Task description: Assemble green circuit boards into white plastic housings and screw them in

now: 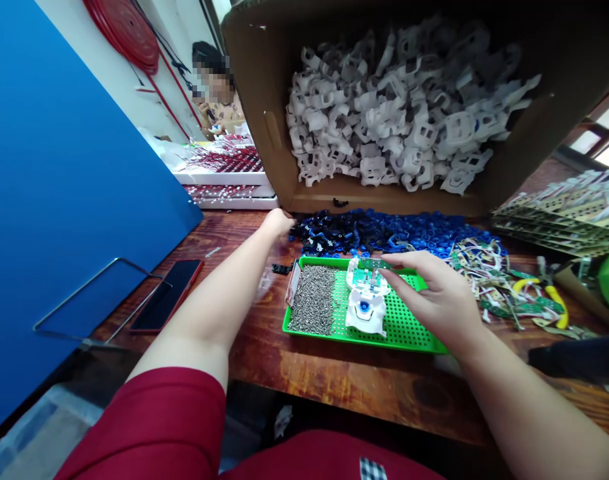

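My right hand (434,293) pinches a small green circuit board (374,263) between thumb and fingers, over the far side of the green perforated tray (409,327). Below the board, a white plastic housing (367,313) with a blue button lies in the tray, beside a second white part (357,277) with a green board in it. My left hand (278,223) reaches to the left end of a heap of small black plastic parts (329,230); its fingers are mostly hidden. Many small metal screws (312,300) fill the tray's left end.
A large cardboard box (264,100) of white plastic shells (384,113) stands behind the heap, which has blue parts (429,230). Wired boards (484,273) and yellow-handled pliers (557,303) lie right. A phone (169,293) lies left. Another person (219,87) sits beyond.
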The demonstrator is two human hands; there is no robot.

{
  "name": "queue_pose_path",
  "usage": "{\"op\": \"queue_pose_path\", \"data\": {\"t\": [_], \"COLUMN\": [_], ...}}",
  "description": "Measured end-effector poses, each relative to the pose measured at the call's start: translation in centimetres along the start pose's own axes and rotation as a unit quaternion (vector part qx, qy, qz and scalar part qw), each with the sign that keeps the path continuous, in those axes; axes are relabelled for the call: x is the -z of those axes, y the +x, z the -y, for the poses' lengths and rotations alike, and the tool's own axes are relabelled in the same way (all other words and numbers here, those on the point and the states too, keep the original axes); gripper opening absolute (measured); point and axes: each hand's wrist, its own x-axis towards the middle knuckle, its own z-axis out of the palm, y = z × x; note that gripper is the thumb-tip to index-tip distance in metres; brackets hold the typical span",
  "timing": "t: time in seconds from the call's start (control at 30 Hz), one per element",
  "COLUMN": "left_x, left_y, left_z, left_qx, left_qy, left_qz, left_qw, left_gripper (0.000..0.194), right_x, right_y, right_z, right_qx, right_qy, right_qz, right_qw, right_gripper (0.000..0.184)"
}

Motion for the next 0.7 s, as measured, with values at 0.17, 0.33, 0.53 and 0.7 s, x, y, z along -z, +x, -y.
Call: {"op": "queue_pose_path", "data": {"t": [0.17, 0.33, 0.53, 0.7], "left_x": [1.1, -0.6, -4.4, -5.2], "left_y": [-3.3, -11.8, -18.1, -18.3], "left_z": [-1.3, -3.4, -3.9, -3.1], "left_qx": [-0.035, -0.099, -0.031, -0.042], "left_qy": [-0.135, -0.273, -0.486, -0.503], "left_qz": [-0.010, 0.088, 0.292, 0.276], "left_qw": [0.990, 0.953, 0.823, 0.818], "left_gripper": [0.034, 0.029, 0.022, 0.021], "right_x": [-0.3, -0.5, -0.8, -0.5], "right_y": [0.0, 0.0, 0.2, 0.1], "right_z": [-0.1, -0.1, -0.2, 0.4], "right_qx": [-0.051, -0.154, -0.175, -0.193], "right_qy": [0.027, 0.068, 0.127, 0.199], "right_qz": [-0.031, -0.102, -0.145, -0.053], "right_qw": [0.998, 0.980, 0.966, 0.959], "right_gripper": [0.016, 0.018, 0.019, 0.017]}}
